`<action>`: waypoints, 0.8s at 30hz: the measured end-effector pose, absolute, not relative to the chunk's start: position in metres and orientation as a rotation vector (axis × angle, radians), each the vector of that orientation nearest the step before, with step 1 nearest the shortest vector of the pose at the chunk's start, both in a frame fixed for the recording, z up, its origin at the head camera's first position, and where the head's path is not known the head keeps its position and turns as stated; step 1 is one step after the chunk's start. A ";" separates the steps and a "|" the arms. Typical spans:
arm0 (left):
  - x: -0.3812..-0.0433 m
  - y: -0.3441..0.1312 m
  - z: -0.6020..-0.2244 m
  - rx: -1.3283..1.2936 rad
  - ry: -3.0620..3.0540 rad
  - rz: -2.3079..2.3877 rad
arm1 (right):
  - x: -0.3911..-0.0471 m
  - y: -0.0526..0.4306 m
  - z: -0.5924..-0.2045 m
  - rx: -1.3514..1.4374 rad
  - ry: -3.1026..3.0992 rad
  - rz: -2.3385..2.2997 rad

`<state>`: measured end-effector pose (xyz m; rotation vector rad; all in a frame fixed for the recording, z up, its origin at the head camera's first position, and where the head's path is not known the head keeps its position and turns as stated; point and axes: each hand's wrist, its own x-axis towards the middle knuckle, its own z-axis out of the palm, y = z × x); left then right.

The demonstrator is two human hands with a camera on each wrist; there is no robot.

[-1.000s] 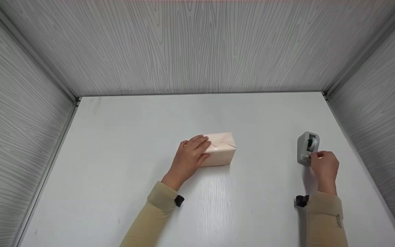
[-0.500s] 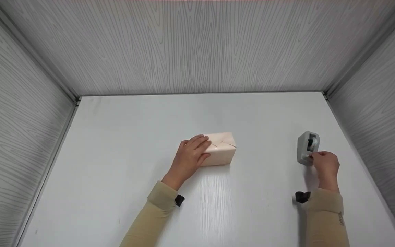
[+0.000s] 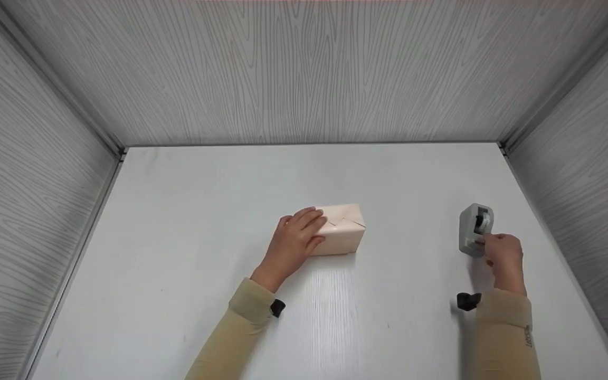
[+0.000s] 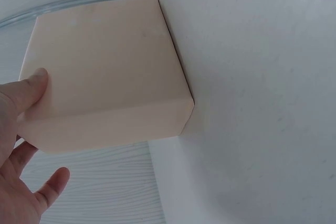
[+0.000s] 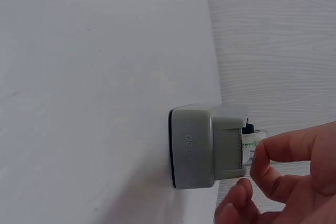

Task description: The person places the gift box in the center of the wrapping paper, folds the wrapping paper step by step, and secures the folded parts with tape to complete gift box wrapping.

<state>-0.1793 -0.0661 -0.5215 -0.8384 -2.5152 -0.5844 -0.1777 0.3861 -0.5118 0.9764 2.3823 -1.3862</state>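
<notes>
A pale pink paper-wrapped box stands mid-table, folded paper flaps showing on its top. My left hand holds its left end, the thumb on the near side and the fingers over the top. In the left wrist view the thumb presses the smooth face of the box. Far to the right stands a grey tape dispenser. My right hand is at its near end. Thumb and index finger pinch the end of the clear tape beside the toothed cutter of the dispenser.
The white table is enclosed by grey wood-grain panels at the back and on both sides. The dispenser stands close to the table's right edge. A black wrist camera sits at the left cuff, another black wrist camera at the right.
My right wrist has shifted slightly forward and turned a little, its fingertips staying at the dispenser's cutter end. My left hand and the box stay in place.
</notes>
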 end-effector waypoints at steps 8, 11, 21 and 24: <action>-0.179 -0.065 -0.522 -0.848 -2.501 -0.582 | -0.172 0.382 -0.516 1.139 2.197 -1.748; -0.179 -0.066 -0.522 -0.849 -2.502 -0.591 | -0.168 0.382 -0.518 1.186 2.139 -1.841; -0.180 -0.066 -0.523 -0.851 -2.499 -0.593 | -0.152 0.381 -0.525 1.177 2.056 -1.949; -0.180 -0.066 -0.522 -0.851 -2.499 -0.596 | -0.148 0.380 -0.527 1.143 2.055 -1.963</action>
